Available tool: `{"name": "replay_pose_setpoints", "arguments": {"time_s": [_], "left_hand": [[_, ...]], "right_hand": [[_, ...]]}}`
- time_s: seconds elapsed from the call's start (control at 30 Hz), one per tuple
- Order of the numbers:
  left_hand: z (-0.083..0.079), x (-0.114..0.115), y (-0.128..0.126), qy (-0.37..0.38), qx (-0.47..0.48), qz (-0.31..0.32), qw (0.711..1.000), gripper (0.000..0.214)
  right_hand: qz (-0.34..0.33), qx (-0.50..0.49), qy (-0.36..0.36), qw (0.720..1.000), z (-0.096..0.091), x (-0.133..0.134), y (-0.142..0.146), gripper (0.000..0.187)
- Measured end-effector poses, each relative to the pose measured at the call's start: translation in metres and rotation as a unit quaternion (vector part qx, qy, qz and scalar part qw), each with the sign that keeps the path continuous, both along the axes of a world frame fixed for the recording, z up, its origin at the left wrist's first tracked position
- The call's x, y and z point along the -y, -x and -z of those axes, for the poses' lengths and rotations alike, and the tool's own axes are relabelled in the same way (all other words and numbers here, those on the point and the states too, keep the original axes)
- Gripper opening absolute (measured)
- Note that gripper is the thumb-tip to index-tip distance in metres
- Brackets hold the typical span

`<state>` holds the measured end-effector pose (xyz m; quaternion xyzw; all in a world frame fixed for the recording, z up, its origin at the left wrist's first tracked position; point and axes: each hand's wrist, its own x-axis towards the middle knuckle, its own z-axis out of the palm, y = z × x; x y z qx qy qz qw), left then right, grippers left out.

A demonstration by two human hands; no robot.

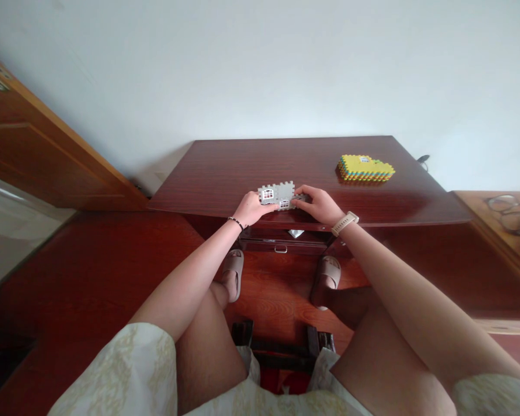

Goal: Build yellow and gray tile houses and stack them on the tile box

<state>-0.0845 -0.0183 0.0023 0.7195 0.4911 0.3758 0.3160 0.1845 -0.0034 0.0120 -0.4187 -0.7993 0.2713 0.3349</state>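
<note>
A small grey toy building piece (277, 195) with white windows stands near the front edge of a dark wooden table (251, 167). My left hand (252, 208) grips its left end with curled fingers. My right hand (318, 204) holds its right end, fingers closed on the grey part there. A dark bracelet is on my left wrist and a pale watch on my right.
A stack of yellow, green and orange toothed plates (364, 168) lies at the table's back right. A drawer with a metal handle (281, 249) is under the front edge. Glasses (509, 211) rest on a lighter side table at right. A wooden door (47, 156) stands at left.
</note>
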Motion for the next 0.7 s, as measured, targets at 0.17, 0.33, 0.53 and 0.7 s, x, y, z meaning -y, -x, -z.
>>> {"name": "replay_pose_setpoints", "arguments": {"time_s": [0.17, 0.33, 0.53, 0.7], "left_hand": [[-0.0002, 0.0004, -0.0007, 0.001, -0.013, -0.005, 1.000, 0.034], [-0.0012, 0.0011, 0.0002, 0.005, -0.009, -0.004, 1.000, 0.032], [-0.0036, 0.0025, 0.0014, 0.009, 0.001, 0.006, 1.000, 0.030], [-0.0055, 0.0029, 0.0002, 0.019, 0.010, 0.003, 1.000, 0.030]], "right_hand": [[0.020, -0.013, 0.002, 1.000, -0.0003, 0.0042, 0.0038, 0.032], [0.011, -0.019, 0.002, 1.000, -0.0005, 0.0066, 0.0062, 0.030], [0.003, 0.004, -0.003, 1.000, 0.0001, 0.0028, 0.0022, 0.028], [0.005, 0.007, -0.013, 1.000, 0.0029, -0.0006, 0.0002, 0.039]]}}
